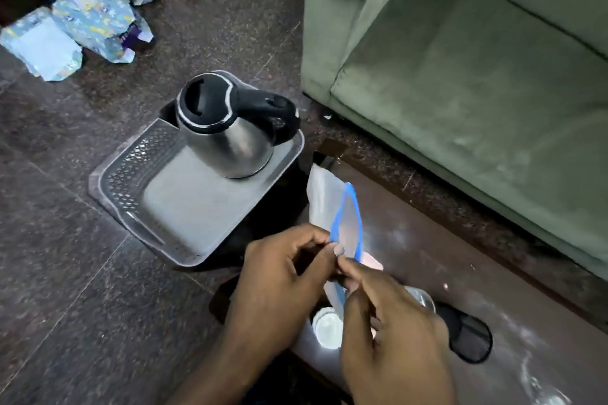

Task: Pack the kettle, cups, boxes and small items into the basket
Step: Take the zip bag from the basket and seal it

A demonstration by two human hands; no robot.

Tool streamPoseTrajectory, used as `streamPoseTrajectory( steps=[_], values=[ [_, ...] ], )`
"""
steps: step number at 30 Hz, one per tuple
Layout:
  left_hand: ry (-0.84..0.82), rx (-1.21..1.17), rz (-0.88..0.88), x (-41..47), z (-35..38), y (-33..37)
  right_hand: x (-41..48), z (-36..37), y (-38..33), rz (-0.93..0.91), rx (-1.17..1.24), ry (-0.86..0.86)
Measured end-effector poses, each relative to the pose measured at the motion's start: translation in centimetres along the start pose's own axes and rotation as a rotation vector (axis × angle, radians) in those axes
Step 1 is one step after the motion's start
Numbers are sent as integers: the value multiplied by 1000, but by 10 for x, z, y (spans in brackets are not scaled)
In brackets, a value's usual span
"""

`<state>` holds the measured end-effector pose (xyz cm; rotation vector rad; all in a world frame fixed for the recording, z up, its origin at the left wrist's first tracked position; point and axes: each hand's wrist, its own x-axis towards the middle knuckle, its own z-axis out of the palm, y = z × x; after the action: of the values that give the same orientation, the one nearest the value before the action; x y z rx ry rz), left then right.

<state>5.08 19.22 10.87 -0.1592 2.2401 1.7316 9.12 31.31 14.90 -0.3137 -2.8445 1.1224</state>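
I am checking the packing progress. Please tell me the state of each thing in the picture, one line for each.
kettle: upright in the basket, lid closed.
basket: on the floor, holds only the kettle.
zip bag: mouth open, held at the blue rim by both hands.
left hand: fingers pinched on the zip bag.
right hand: fingers pinched on the zip bag.
wrapped packets: lying on the floor, not packed.

Left hand (283, 276), right hand (388, 322) pinching, fingertips together.
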Motion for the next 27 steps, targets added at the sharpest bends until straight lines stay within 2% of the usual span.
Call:
streamPoseTrajectory(
  steps=[3, 5, 6, 8, 10, 11, 13, 17, 20, 23, 27],
  values=[
    [-42, 51, 50, -7, 20, 4, -3, -17, 15, 129, -72, -21],
    [-79, 79, 70, -13, 30, 7, -6, -26, 26, 252, 14, -103],
    [-98, 101, 82, -16, 35, 8, -7, -29, 32, 332, 126, -164],
    [-120, 148, 136, -22, 45, 10, -7, -35, 44, 573, 498, -250],
    [-138, 194, 216, -28, 55, 14, -6, -39, 56, 817, 890, -225],
    [-147, 218, 250, -32, 60, 16, -6, -42, 63, 879, 1001, -208],
    [-153, 260, 302, -38, 70, 19, -6, -47, 72, 942, 1068, -188],
    [-184, 236, 319, -47, 87, 19, -4, -54, 98, 989, 975, -140],
    [-231, 221, 335, -53, 97, 20, -9, -59, 108, 826, 864, -111],
    [-253, 240, 379, -56, 104, 20, -11, -64, 125, 654, 505, -183],
    [-290, 279, 366, -56, 104, 19, 9, -55, 141, 559, 201, -257]
  ],
)
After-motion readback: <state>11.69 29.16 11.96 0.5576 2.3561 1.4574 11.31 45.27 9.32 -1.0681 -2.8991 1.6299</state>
